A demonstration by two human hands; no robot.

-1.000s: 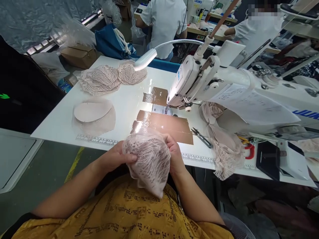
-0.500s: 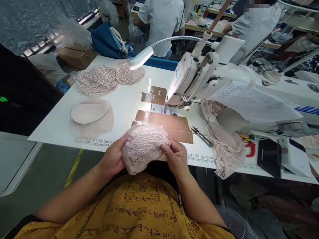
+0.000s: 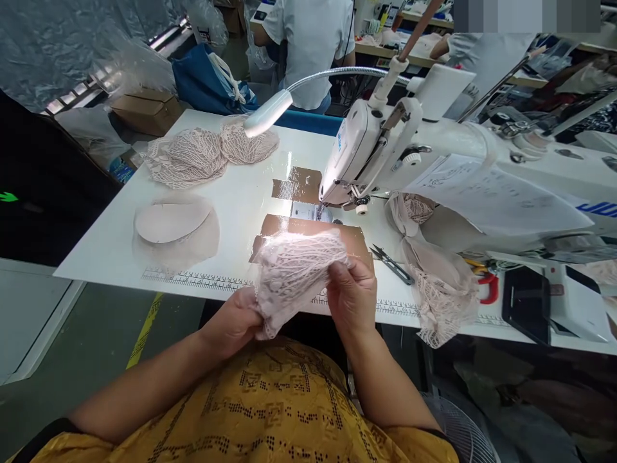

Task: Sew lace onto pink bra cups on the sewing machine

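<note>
A pale pink lace fabric piece (image 3: 296,270) is stretched between my two hands, over the front edge of the sewing table (image 3: 241,206). My left hand (image 3: 236,325) is closed on its lower left end, with the fingertips partly hidden by the cloth. At the upper right end, my right hand (image 3: 354,292) pinches the lace between thumb and fingers. Just beyond the cloth lies brown tape (image 3: 359,241) on the table, in front of the sewing machine (image 3: 357,148) and its needle area.
Thread snips (image 3: 391,265) lie right of the tape, beside more lace pieces (image 3: 443,289) hanging over the edge. Lace cups (image 3: 187,157) sit at the back left, with a smooth cut piece (image 3: 173,222) nearer. A lamp (image 3: 268,114) hangs above. A phone (image 3: 525,302) lies far right.
The lace piece has moved right and become flatter and more stretched. My left hand has shifted down and right to its lower end; my right hand has moved slightly right and up.
</note>
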